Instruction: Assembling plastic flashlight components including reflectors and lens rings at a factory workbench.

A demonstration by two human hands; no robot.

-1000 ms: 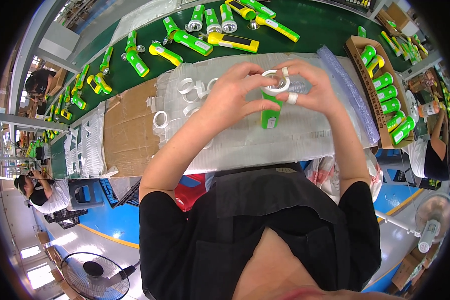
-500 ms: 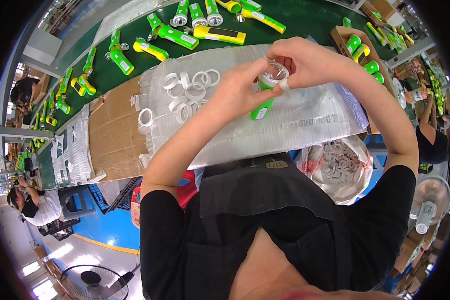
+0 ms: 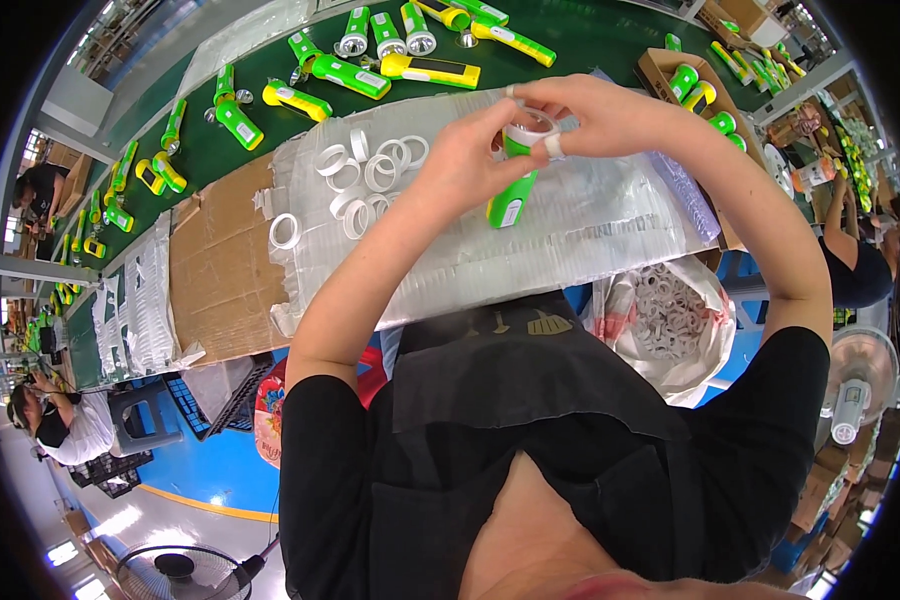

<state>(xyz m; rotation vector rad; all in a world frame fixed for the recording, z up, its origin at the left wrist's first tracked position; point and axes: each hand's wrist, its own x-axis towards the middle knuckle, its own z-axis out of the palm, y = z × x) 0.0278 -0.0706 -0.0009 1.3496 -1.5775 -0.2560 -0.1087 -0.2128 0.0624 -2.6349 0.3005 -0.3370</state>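
Note:
My left hand grips a green flashlight near its head, holding it above a bubble-wrap sheet. My right hand pinches a white ring on top of the flashlight's head, with a white cot on one fingertip. Several loose white rings lie on the wrap just left of my hands.
Green and yellow flashlights lie on the dark green belt beyond the wrap. A cardboard box of flashlights stands at the right, flat cardboard at the left. A plastic bag of white rings sits at my right hip. Other people work nearby.
The view has swung a little, so both hands with the flashlight now sit higher and further right in the picture. The grip on flashlight and ring looks the same.

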